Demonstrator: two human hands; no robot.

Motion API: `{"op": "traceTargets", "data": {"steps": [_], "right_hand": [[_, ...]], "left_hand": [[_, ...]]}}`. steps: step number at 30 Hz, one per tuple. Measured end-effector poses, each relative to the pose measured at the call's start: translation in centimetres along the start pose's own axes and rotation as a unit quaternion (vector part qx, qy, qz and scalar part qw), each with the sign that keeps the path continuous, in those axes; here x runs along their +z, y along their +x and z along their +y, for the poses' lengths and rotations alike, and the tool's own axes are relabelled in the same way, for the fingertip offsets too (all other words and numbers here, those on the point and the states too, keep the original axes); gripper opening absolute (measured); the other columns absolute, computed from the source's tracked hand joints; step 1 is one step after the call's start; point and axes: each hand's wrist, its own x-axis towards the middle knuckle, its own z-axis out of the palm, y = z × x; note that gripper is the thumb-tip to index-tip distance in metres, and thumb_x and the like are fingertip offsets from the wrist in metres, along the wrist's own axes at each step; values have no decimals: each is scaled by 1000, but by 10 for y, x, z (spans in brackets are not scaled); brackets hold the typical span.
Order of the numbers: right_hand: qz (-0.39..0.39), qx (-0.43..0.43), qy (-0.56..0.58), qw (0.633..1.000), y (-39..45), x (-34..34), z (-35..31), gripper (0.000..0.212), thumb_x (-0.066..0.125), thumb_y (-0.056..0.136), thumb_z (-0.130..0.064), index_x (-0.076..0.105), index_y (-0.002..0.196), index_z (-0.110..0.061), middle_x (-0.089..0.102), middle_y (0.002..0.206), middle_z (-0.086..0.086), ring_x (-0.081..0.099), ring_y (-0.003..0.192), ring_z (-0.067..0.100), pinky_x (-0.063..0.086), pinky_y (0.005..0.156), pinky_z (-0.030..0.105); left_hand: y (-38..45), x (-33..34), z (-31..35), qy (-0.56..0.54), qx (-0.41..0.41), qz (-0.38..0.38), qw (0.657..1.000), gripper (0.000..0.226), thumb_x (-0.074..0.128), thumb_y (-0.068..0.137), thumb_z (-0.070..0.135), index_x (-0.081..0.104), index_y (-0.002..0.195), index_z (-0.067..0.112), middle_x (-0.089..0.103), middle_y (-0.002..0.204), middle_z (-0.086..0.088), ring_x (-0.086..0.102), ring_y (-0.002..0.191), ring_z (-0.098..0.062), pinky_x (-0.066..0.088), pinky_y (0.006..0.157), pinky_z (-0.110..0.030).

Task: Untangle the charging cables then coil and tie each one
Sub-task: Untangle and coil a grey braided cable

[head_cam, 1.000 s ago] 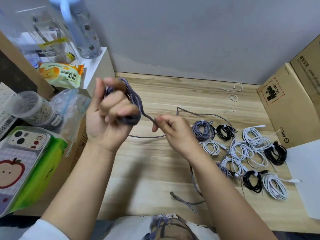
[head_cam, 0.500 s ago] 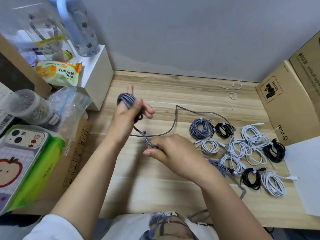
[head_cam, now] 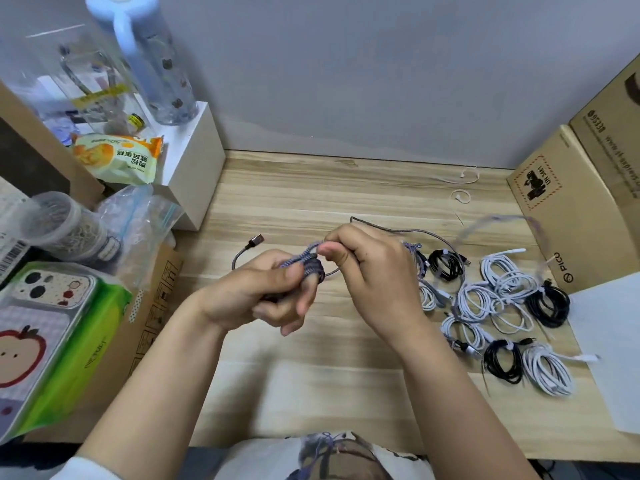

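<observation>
We are winding the grey braided cable [head_cam: 313,266] into a coil. Our left hand [head_cam: 258,296] has its fingers curled round the loops, which wrap one finger, and our right hand [head_cam: 372,271] pinches the running strand just right of the coil, thumb against forefinger. The coil sits above the wooden desk [head_cam: 311,375], left of the pile of tied cables [head_cam: 491,306]. The USB plug [head_cam: 255,241] on the free end pokes out just left of the coil; the rest of the strand arcs away over the pile, blurred.

To do this step well, we judge we should keep light tension with the right hand, lay each turn beside the last, and stop with enough tail to bind. The risk is the loose strand dragging through the pile and snagging a finished bundle.

The desk is pale wood against a grey wall. Behind the pile lie 2 loose white ties [head_cam: 460,195]. Right of it stand cardboard boxes [head_cam: 568,202] and a white sheet [head_cam: 609,341]. Far left of it are a white block [head_cam: 194,161] bearing a water bottle [head_cam: 156,64], a snack packet [head_cam: 117,157] and a green pack [head_cam: 69,358].
</observation>
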Motion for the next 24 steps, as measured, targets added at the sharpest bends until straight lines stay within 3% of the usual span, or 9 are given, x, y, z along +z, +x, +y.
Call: {"op": "traceTargets", "data": {"steps": [2, 5, 10, 12, 14, 18, 20, 22, 24], "right_hand": [[1, 20, -5, 1000, 0, -1, 1, 33, 38, 90, -50, 53, 78, -23, 46, 62, -14, 51, 60, 23, 45, 51, 38], [-52, 62, -3, 997, -2, -1, 2, 31, 30, 87, -56, 43, 85, -28, 35, 51, -14, 46, 57, 27, 43, 53, 42], [-148, 98, 2, 984, -5, 2, -11, 32, 36, 91, -56, 43, 81, -26, 46, 59, -3, 53, 71, 37, 44, 62, 42], [-180, 111, -21, 977, -6, 2, -16, 25, 40, 97, -44, 53, 92, -24, 59, 73, 13, 55, 81, 41, 41, 64, 41], [-205, 126, -40, 970, -6, 3, -21, 25, 39, 98, -40, 55, 104, -21, 63, 86, 18, 55, 86, 40, 37, 64, 38], [-257, 159, 32, 953, -9, 5, -24, 27, 48, 96, -35, 43, 72, -23, 47, 59, -1, 51, 68, 30, 33, 59, 33], [-282, 165, 58, 943, -13, 7, -25, 34, 50, 95, -31, 39, 64, -23, 38, 51, -3, 46, 57, 25, 33, 54, 30], [-299, 165, 43, 939, -14, 6, -24, 27, 51, 94, -32, 49, 70, -21, 39, 53, -3, 48, 62, 26, 34, 58, 31], [-309, 160, -12, 938, -11, 6, -26, 26, 51, 93, -34, 60, 77, -15, 45, 60, -1, 51, 73, 27, 35, 62, 32]], "left_hand": [[-1, -1, 3, -82, 55, -51, 994, 28, 53, 93, 39, 61, 79, 16, 22, 39, 9, 18, 35, -9, 43, 55, -20], [3, 7, 11, -250, 140, -108, 952, 21, 44, 99, 20, 55, 92, 3, 19, 42, 8, 15, 38, -9, 37, 60, -26], [7, 15, 33, -341, 205, 33, 917, 26, 44, 99, 17, 50, 110, -6, 32, 54, 0, 31, 50, -15, 38, 73, -30], [15, 20, 32, -260, 221, 114, 933, 37, 46, 96, 22, 46, 120, -7, 41, 57, 1, 39, 50, -12, 46, 75, -28], [22, 30, 28, -157, 218, 206, 941, 52, 43, 91, 32, 40, 128, -5, 46, 56, 9, 43, 46, -3, 49, 70, -22], [32, 31, 22, -29, 229, 398, 888, 51, 36, 89, 32, 37, 131, 2, 46, 52, 12, 41, 45, -3, 49, 65, -19], [33, 24, 19, 38, 231, 441, 866, 36, 40, 97, 26, 44, 131, 13, 53, 54, 11, 47, 48, -5, 48, 75, -26], [32, 18, 11, 146, 223, 408, 873, 24, 43, 95, 27, 64, 104, 33, 59, 58, 8, 54, 55, -7, 36, 103, -38], [32, 12, -1, 286, 193, 393, 853, 30, 41, 94, 30, 65, 77, 24, 61, 61, 2, 60, 61, -8, 15, 117, -38]]}}
